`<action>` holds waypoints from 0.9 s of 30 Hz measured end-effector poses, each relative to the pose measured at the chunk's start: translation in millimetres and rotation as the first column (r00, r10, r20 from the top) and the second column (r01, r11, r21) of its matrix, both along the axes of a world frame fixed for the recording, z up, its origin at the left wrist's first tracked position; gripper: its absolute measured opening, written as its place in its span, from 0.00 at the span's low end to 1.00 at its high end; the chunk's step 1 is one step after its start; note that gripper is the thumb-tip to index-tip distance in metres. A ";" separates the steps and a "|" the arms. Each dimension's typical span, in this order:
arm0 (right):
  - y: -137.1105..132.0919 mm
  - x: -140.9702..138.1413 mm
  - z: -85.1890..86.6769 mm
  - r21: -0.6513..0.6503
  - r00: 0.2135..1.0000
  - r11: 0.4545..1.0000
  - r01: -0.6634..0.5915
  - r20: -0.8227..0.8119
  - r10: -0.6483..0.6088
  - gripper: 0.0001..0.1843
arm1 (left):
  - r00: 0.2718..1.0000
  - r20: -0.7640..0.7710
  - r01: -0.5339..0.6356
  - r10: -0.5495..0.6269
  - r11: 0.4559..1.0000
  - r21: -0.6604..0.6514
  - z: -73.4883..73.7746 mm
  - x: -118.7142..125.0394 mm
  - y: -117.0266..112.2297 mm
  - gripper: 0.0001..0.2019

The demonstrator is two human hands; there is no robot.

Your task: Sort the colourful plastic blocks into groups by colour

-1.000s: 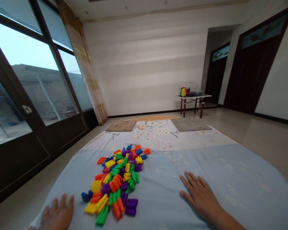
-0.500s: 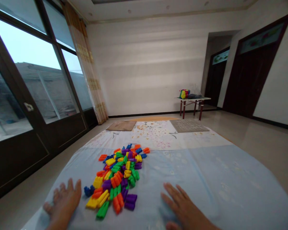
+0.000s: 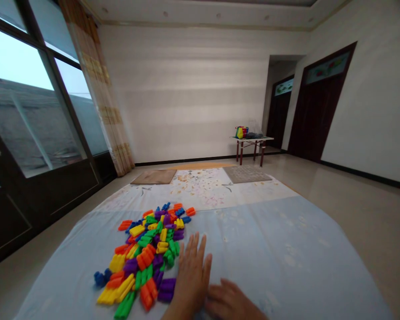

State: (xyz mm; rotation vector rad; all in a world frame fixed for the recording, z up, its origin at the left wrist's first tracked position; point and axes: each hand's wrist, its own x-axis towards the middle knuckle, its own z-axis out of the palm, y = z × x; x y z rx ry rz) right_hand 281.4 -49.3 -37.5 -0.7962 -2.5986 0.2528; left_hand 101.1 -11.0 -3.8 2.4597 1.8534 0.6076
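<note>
Left hand beside the toy blocks, right hand close by

The left hand point(image 3: 191, 276) is palm down, its fingers straight and slightly apart, gripping nothing that shows. The right hand point(image 3: 232, 302) is blurred at the near edge, just right of it; I cannot tell how its fingers stand, or whether the hands touch. The pile of toy blocks point(image 3: 145, 257) lies left of both hands on the pale blue sheet point(image 3: 270, 240).

A sideways sweep of the left wrist could knock the near purple block point(image 3: 167, 290), since it sits right against that side. The hands could also bump, being so close. Loose cloth might ruck up under a palm and shift the blocks; the dark blue block point(image 3: 102, 278) on the left edge looks easiest to scatter.

The left hand stands between the right hand and the pile. Farther off lie a brown mat point(image 3: 154, 177) on the left and a grey mat point(image 3: 247, 174) on the right. Beyond them, a small table point(image 3: 269, 138) holds a colourful bag point(image 3: 242, 132).
</note>
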 end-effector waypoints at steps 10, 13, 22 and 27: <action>49.8 81.0 5.6 -0.019 0.721 0.735 0.678 0.211 -0.660 0.35 | 0.989 -0.033 0.130 -0.142 0.962 -0.238 -5.9 -0.7 -18.3 0.27; 54.8 86.5 3.0 -0.030 0.717 0.729 0.683 0.216 -0.663 0.33 | 0.984 -0.038 0.158 -0.173 0.954 -0.256 1.9 1.8 -20.7 0.27; 64.8 85.2 2.7 -0.052 0.711 0.711 0.702 0.120 -0.693 0.28 | 0.979 -0.020 0.189 -0.202 0.944 -0.271 -10.2 -3.7 -12.6 0.26; 75.0 52.3 11.6 -0.075 0.772 0.774 0.629 -0.059 -0.633 0.27 | 0.944 0.188 0.319 -0.270 0.894 -0.316 -20.9 2.1 -1.6 0.24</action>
